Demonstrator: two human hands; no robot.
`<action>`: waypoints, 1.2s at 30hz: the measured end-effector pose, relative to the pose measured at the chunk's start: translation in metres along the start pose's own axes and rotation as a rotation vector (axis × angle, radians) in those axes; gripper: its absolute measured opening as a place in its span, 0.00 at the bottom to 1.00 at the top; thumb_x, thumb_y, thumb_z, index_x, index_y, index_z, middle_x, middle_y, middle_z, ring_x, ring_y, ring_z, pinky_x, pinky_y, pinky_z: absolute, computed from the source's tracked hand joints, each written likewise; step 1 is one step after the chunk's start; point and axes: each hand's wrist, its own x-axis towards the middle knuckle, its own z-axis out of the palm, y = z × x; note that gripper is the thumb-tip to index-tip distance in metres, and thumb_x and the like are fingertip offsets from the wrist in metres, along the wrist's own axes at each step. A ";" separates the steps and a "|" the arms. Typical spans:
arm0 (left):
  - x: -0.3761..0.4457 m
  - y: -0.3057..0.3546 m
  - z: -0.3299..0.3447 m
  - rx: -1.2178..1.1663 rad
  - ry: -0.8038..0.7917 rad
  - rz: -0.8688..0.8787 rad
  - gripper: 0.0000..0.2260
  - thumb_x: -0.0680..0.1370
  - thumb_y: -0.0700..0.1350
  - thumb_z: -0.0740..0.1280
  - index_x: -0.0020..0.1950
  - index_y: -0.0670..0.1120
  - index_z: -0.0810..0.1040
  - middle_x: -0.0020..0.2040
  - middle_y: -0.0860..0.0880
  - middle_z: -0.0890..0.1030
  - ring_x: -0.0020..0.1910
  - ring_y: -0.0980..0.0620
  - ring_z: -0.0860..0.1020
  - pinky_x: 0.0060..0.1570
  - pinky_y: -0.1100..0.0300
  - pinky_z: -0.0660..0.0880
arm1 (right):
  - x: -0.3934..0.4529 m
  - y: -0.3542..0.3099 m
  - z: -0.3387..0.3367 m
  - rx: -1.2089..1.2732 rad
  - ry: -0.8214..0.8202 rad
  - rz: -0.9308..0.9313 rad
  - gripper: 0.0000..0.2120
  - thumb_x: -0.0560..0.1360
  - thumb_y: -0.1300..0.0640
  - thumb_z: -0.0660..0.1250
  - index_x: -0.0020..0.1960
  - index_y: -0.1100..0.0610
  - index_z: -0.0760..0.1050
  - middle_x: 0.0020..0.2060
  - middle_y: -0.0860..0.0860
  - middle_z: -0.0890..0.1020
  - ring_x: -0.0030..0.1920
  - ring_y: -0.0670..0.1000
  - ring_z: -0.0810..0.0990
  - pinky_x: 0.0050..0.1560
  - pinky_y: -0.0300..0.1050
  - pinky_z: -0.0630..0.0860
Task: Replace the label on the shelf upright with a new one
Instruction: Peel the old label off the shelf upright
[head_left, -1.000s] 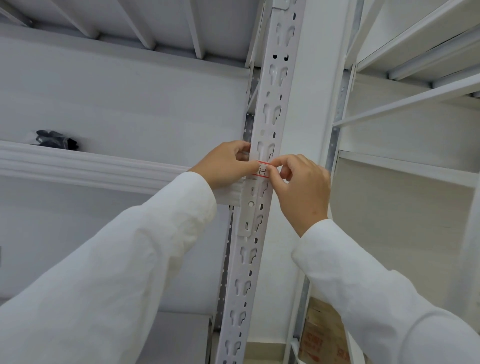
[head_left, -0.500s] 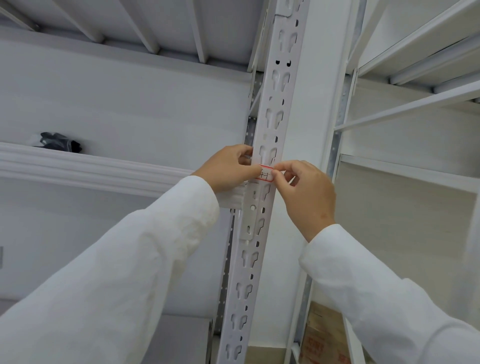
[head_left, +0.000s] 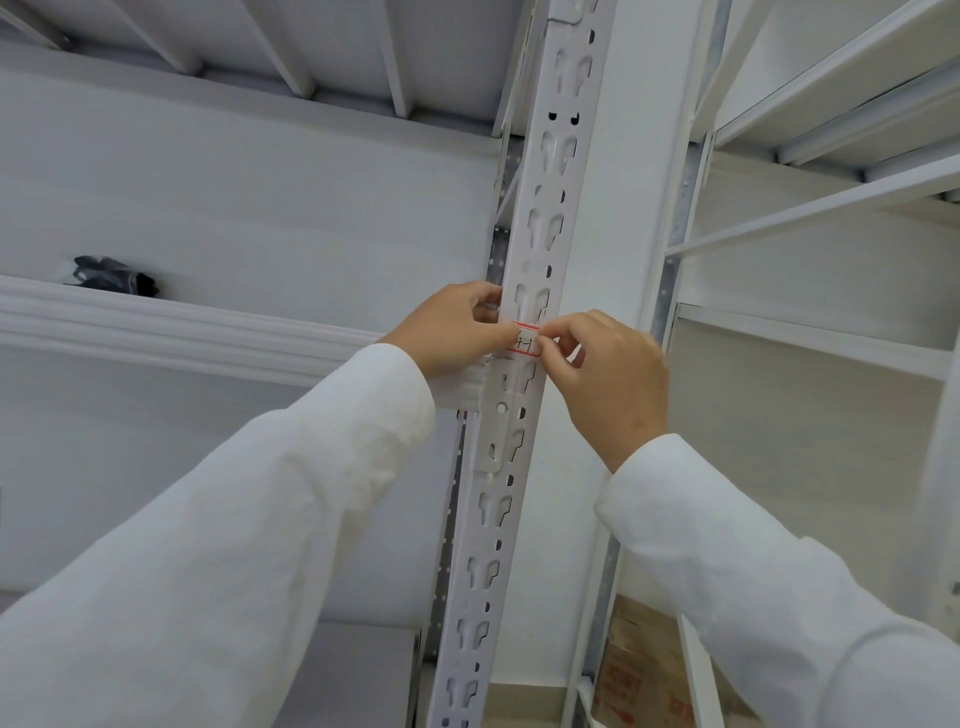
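A white slotted shelf upright (head_left: 540, 218) runs up the middle of the view. A small white label with red edges and black handwriting (head_left: 524, 341) lies flat across the upright at hand height. My left hand (head_left: 452, 332) wraps the upright's left side, its thumb tip at the label's left end. My right hand (head_left: 608, 379) comes from the right, with thumb and forefinger pinched at the label's right edge. Whether that edge is lifted off the metal I cannot tell.
A white shelf beam (head_left: 171, 332) joins the upright at the left, with a dark bundle (head_left: 111, 275) lying on that shelf. More white shelves (head_left: 810, 332) stand at the right. A brown cardboard box (head_left: 644, 670) sits low, right of the upright.
Both hands stay on the label; the view has shifted slightly. My right fingertips have closed in more tightly on the label's right edge.
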 end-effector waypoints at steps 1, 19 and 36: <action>0.000 0.001 0.000 0.002 0.000 0.000 0.13 0.75 0.42 0.66 0.59 0.48 0.77 0.52 0.52 0.83 0.53 0.55 0.81 0.62 0.57 0.74 | 0.001 0.001 -0.001 0.007 -0.008 0.002 0.04 0.72 0.54 0.67 0.41 0.51 0.80 0.33 0.47 0.80 0.31 0.47 0.72 0.38 0.43 0.67; -0.002 -0.001 0.001 0.036 0.007 -0.033 0.21 0.72 0.47 0.68 0.64 0.46 0.75 0.59 0.49 0.82 0.58 0.52 0.80 0.65 0.51 0.73 | 0.012 -0.001 -0.006 0.046 -0.198 0.145 0.04 0.72 0.53 0.65 0.41 0.48 0.78 0.34 0.44 0.77 0.36 0.47 0.73 0.32 0.39 0.65; 0.001 -0.002 0.000 0.029 0.006 -0.034 0.18 0.73 0.45 0.68 0.63 0.47 0.76 0.58 0.51 0.83 0.57 0.54 0.80 0.64 0.52 0.74 | 0.010 -0.008 -0.006 0.095 -0.199 0.270 0.04 0.72 0.52 0.65 0.42 0.48 0.78 0.34 0.44 0.75 0.38 0.49 0.75 0.36 0.42 0.65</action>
